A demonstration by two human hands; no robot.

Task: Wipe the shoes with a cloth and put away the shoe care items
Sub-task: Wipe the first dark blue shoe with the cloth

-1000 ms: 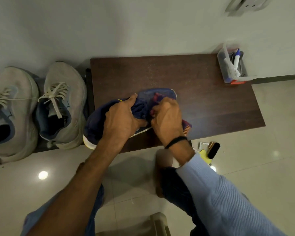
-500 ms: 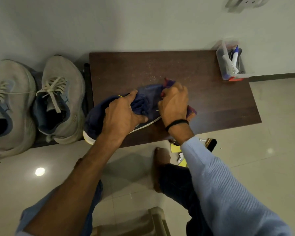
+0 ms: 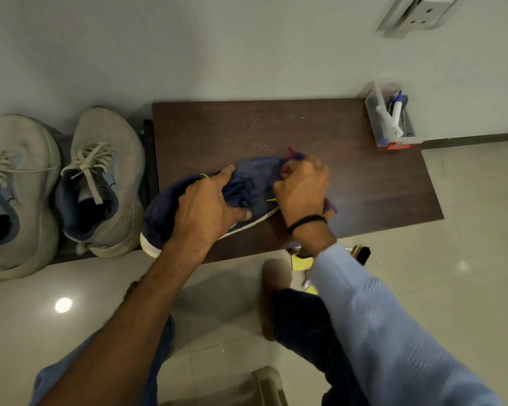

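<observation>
Your blue shoe (image 3: 162,213): on the table (image 3: 364,177), heel lower-left, toe upper-right. Your left hand (image 3: 206,206): fingers wrapped over its middle, steadying. Your right hand (image 3: 302,191): fingers curled round the cloth (image 3: 329,211), at the toe end, likeliest to wipe.

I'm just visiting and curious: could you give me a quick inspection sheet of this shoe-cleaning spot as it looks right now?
Surface: dark wooden table, pale specks near its middle.
Job's things: navy shoe lying on the table; purple-red cloth against its toe; grey shoes beside the table, on the left.
Clutter: clear box of markers at the back right corner; brush and yellow items on the floor.
Hands: left hand grips the shoe; right hand holds the cloth.
Cables: nothing seen.
Surroundings: pale wall, glossy tiled floor.
</observation>
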